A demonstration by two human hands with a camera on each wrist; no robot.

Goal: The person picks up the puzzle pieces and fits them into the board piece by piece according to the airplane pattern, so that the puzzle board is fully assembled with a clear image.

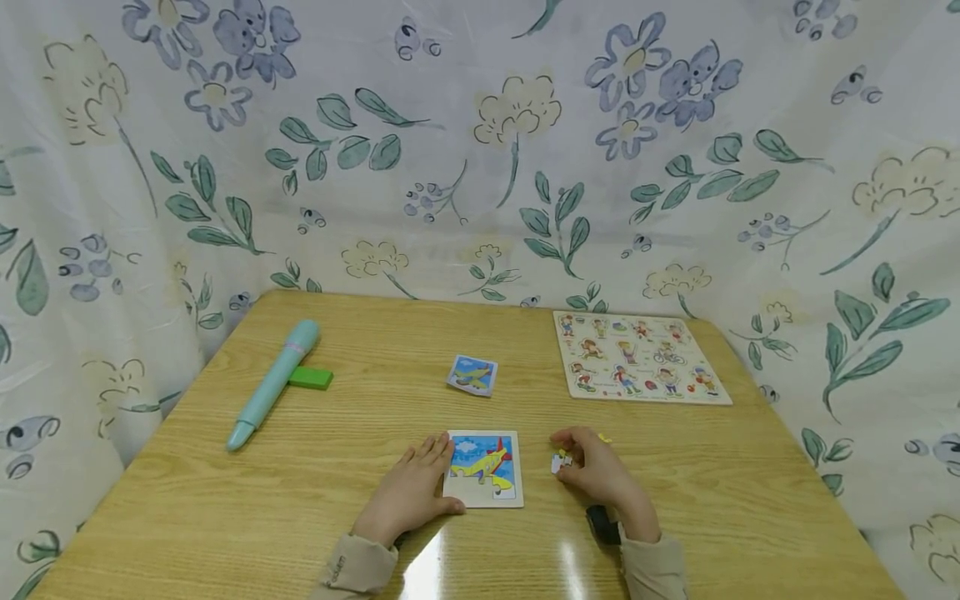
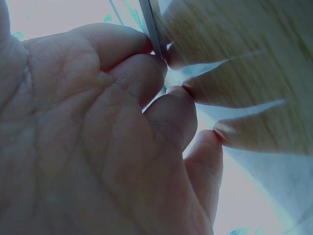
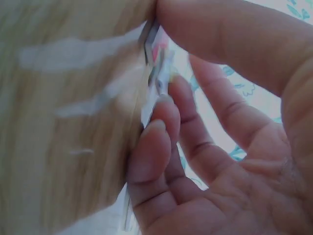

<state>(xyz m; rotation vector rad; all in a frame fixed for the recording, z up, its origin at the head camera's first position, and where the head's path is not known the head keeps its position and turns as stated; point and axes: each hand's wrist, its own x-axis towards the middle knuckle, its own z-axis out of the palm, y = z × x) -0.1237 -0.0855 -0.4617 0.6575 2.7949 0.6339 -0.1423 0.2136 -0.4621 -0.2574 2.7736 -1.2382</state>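
A small jigsaw puzzle in a wooden tray (image 1: 507,502) lies near the front middle of the table, showing a yellow airplane on blue sky. Its lower left part is bare wood. My left hand (image 1: 411,490) rests at the tray's left edge, fingers extended along it and thumb by the lower left corner. In the left wrist view the fingertips (image 2: 178,115) meet the tabletop. To the right of the tray, my right hand (image 1: 600,475) holds a puzzle piece (image 1: 557,463) between thumb and fingers, low at the table. A yellow piece (image 1: 604,439) peeks out behind this hand.
Behind the tray lies a small picture card (image 1: 472,376) of the same airplane. A larger board with figures of children (image 1: 637,358) is at the back right. On the left, a turquoise pen-shaped device (image 1: 273,387) lies by a green block (image 1: 311,378). A floral curtain (image 1: 480,167) surrounds the table.
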